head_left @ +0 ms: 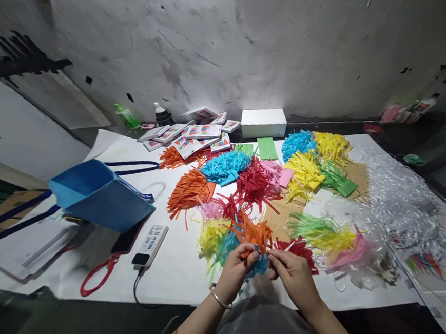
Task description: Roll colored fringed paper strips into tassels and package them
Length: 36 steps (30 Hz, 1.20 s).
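Note:
Near the table's front edge, my left hand (237, 271) pinches a blue paper tassel (258, 266) between thumb and fingers. Close beside it on the right, my right hand (293, 272) is closed in a pinch; what lies in its fingertips is too small to make out. Just beyond both hands lies an orange fringed tassel (253, 232). A red tassel (301, 251) is partly hidden behind my right hand. Teal fringe (227, 246) and yellow fringe (213, 234) spread out to the left of my left hand.
More fringed bundles, including a blue one (226, 166), cover the middle. White string (407, 204) heaps at the right beside a clear plastic bag (362, 218). Leftward are a blue bag (97, 197) and a white power bank (150, 246). Flat packs (203, 132) and a white box (264, 123) stand behind.

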Available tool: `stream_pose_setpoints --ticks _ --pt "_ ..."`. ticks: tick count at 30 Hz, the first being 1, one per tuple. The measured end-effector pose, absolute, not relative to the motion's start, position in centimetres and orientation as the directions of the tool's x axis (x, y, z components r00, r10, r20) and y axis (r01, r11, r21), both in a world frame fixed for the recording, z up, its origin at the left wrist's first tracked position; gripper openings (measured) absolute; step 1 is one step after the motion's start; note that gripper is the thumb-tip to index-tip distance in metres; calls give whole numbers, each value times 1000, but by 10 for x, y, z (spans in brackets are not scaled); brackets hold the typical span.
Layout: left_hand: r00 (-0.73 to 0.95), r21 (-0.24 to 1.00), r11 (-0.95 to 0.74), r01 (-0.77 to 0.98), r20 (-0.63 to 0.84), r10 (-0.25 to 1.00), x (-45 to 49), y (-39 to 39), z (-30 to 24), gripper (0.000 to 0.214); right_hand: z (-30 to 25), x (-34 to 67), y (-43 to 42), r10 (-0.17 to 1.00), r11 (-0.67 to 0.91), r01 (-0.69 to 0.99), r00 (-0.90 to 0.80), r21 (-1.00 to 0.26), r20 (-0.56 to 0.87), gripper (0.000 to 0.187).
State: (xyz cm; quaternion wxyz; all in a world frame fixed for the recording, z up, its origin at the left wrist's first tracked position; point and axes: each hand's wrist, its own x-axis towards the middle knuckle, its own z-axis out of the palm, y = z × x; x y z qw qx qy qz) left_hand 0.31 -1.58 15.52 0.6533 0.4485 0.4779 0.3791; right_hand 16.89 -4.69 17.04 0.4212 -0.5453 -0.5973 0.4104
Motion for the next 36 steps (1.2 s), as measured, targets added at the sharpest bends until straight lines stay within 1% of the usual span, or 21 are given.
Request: stream_pose_setpoints --ticks 3,5,7,13,16,20,24,31,34,36 --pt "259 963 270 2 -262 930 1 -15 156 38 177 170 -50 986 163 450 -110 -878 127 27" --pt "266 966 258 26 -255 930 2 -15 156 38 179 169 -52 980 201 479 -110 -854 169 26" --pt "273 968 246 43 -248 929 2 -15 157 39 179 168 -52 977 214 479 -114 -851 181 25" --pt "304 974 188 123 -218 927 1 -16 158 36 179 169 -53 970 229 500 -184 -835 156 25" --pt "314 972 170 162 -214 925 0 -17 158 36 180 170 -54 969 237 500 -186 -833 164 25" --pt "321 972 194 132 -227 919 -1 -16 157 39 181 173 -54 973 227 489 -150 -842 176 24" --pt "330 972 220 84 -235 914 0 -16 157 39 181 174 -54 972 228 500 -160 -836 170 24" --pt "329 973 212 90 -230 916 1 -15 157 39 179 173 -53 975 216 490 -157 -845 158 22" --pt "330 974 181 134 -216 919 1 -14 159 36 179 174 -52 974 209 523 -184 -826 130 23" --pt "330 970 122 212 -188 925 1 -14 162 31 179 176 -50 972 204 567 -214 -798 97 24"
